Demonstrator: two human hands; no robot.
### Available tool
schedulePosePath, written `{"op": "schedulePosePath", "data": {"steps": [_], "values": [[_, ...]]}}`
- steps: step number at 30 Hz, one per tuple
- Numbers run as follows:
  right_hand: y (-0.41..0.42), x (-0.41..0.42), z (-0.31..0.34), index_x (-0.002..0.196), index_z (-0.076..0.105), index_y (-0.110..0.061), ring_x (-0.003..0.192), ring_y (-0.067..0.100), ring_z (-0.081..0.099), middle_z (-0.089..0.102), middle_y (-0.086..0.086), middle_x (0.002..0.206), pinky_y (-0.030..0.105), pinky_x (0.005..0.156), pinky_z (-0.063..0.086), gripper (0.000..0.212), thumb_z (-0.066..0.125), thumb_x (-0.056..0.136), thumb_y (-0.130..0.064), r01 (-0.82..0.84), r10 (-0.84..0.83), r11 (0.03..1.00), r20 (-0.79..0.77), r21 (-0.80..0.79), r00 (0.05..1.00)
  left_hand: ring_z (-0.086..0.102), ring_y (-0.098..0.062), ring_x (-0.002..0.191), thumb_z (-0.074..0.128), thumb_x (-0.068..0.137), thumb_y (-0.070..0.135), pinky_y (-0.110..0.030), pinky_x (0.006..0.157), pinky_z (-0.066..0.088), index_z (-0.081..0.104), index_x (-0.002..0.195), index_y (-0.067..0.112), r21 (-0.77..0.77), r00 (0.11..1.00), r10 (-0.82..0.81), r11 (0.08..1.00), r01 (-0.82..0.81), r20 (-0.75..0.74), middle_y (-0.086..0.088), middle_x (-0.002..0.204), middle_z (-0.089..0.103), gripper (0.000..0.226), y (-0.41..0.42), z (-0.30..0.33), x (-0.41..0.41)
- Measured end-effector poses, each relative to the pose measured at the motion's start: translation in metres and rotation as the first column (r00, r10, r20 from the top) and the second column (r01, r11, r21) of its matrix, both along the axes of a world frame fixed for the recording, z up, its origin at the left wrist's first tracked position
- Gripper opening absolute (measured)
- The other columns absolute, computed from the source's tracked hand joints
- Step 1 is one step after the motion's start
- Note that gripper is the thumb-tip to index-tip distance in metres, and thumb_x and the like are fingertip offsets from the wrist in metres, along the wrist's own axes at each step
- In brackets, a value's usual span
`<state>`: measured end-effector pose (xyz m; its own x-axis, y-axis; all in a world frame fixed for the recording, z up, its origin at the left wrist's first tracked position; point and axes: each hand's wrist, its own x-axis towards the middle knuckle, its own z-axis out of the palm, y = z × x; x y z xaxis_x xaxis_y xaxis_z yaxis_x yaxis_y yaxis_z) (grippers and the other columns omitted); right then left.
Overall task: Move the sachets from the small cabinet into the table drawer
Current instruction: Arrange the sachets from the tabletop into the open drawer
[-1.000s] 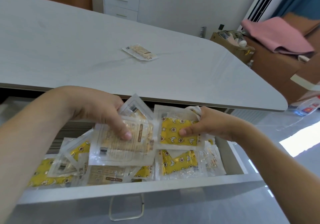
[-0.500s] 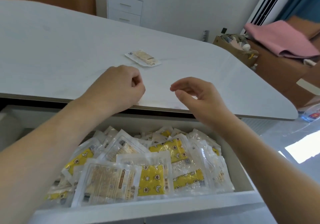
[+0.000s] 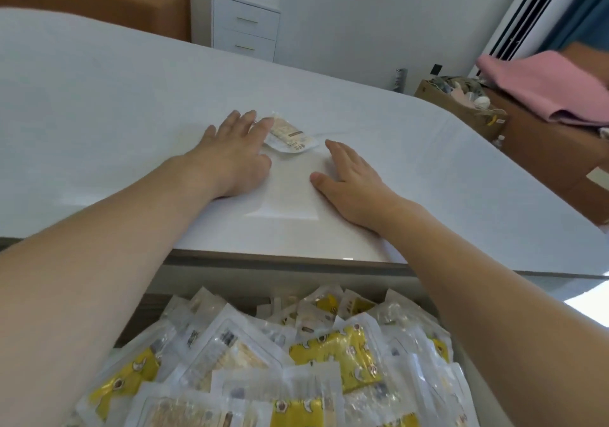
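Slide left hand (image 3: 235, 154) fingertips under lone sachet (image 3: 288, 134) mid-frame on bench (image 3: 99, 113); pinch, drop in drawer (image 3: 468, 380); both hands flat, empty

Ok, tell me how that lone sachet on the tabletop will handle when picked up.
The sachet looks thin and flat, so probably light and somewhat floppy. Its glossy film on the smooth table may slide rather than lift; the left hand, fingers already touching it, could drag it toward the edge.

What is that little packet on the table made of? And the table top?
The lone sachet looks like thin clear plastic film: it is see-through, shiny and crinkled at the edges. The table top seems a hard, smooth white slab, maybe stone or laminate: it reflects light faintly.
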<state>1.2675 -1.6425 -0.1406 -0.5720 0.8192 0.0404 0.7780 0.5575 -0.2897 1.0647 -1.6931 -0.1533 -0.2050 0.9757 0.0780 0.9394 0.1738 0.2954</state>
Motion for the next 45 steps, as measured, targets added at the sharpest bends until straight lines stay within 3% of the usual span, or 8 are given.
{"op": "schedulePosePath", "data": {"steps": [5,8,13,18,26,30,38,45], "values": [[0.032,-0.016,-0.003,0.154,0.004,-0.028,0.149,0.013,0.001,0.003,-0.006,0.162,0.040,0.121,0.005,0.065,0.035,0.099,-0.042,-0.065,0.065,0.998,0.014,0.015,0.998,-0.011,-0.016,0.148,0.030,0.093,0.020,-0.045,0.120,-0.002,-0.006,0.153,0.033,0.042,0.999,-0.045,0.998,0.044,0.017,0.003,0.162,-0.009,0.071,0.026,0.002,-0.009],[0.040,-0.021,-0.004,0.154,0.009,-0.031,0.148,0.011,0.001,0.006,-0.009,0.162,0.039,0.121,0.002,0.060,0.033,0.099,-0.037,-0.099,0.100,0.995,0.031,-0.006,0.995,0.010,-0.020,0.147,0.027,0.093,0.019,-0.041,0.120,0.005,-0.002,0.154,0.032,0.014,0.998,-0.051,0.999,0.050,0.047,-0.002,0.161,0.013,0.068,0.027,0.002,-0.009],[0.038,-0.018,-0.005,0.151,0.025,-0.030,0.147,0.008,0.009,0.020,-0.010,0.159,0.035,0.120,-0.001,0.053,0.032,0.099,-0.033,-0.117,0.116,0.993,0.031,0.018,0.993,0.026,-0.022,0.125,0.021,0.083,0.039,-0.035,0.107,0.024,0.033,0.146,0.025,0.038,0.999,-0.035,0.999,0.036,-0.032,0.000,0.134,0.034,0.065,0.016,0.006,-0.003],[0.017,0.000,-0.003,0.151,0.024,-0.030,0.147,0.005,0.008,0.018,-0.011,0.160,0.033,0.120,-0.001,0.054,0.032,0.098,-0.035,-0.140,0.139,0.990,0.054,0.010,0.989,0.016,-0.010,0.141,0.032,0.067,0.043,-0.028,0.113,0.016,0.033,0.147,0.025,-0.006,0.984,-0.083,0.996,0.085,0.159,0.011,0.154,0.024,0.082,-0.008,0.014,0.009],[-0.057,0.060,0.009,0.155,0.006,-0.027,0.146,0.002,-0.001,-0.003,-0.012,0.162,0.019,0.112,-0.007,0.093,0.028,0.082,-0.079,-0.269,0.275,0.961,0.141,-0.062,0.951,-0.001,-0.005,0.146,0.040,0.053,0.055,-0.028,0.119,0.005,0.008,0.154,0.031,-0.187,0.962,-0.218,0.951,0.247,0.164,0.015,0.161,0.001,0.109,-0.079,0.020,0.045],[-0.083,0.077,0.003,0.155,0.012,-0.023,0.146,0.007,0.008,0.006,-0.010,0.161,0.021,0.113,0.001,0.108,0.043,0.069,-0.083,-0.277,0.256,0.956,0.184,0.100,0.949,-0.001,-0.002,0.144,0.051,0.057,0.053,-0.026,0.117,0.007,0.005,0.152,0.039,-0.215,0.946,-0.275,0.927,0.308,0.169,0.023,0.157,0.000,0.107,-0.108,0.020,0.053],[-0.100,0.096,-0.023,0.107,0.067,-0.009,0.100,0.021,0.064,0.067,0.004,0.113,0.035,0.084,0.055,0.023,0.068,0.085,-0.016,-0.221,0.311,0.869,-0.142,0.443,0.940,0.045,-0.017,0.094,0.068,0.084,0.028,-0.032,0.083,0.042,0.065,0.115,0.023,0.311,0.946,-0.322,0.895,0.319,-0.043,0.006,0.105,0.054,0.031,-0.129,0.003,0.081],[-0.119,0.106,-0.008,0.084,0.067,-0.019,0.066,0.000,0.052,0.059,-0.017,0.074,0.014,0.064,0.040,0.009,0.062,0.091,-0.019,-0.296,0.417,0.871,-0.269,0.393,0.868,0.052,-0.005,0.074,0.059,0.091,0.039,-0.026,0.066,0.038,0.068,0.084,0.026,0.243,0.903,-0.349,0.926,0.290,0.250,0.012,0.084,0.058,0.017,-0.159,0.028,0.084]]}}
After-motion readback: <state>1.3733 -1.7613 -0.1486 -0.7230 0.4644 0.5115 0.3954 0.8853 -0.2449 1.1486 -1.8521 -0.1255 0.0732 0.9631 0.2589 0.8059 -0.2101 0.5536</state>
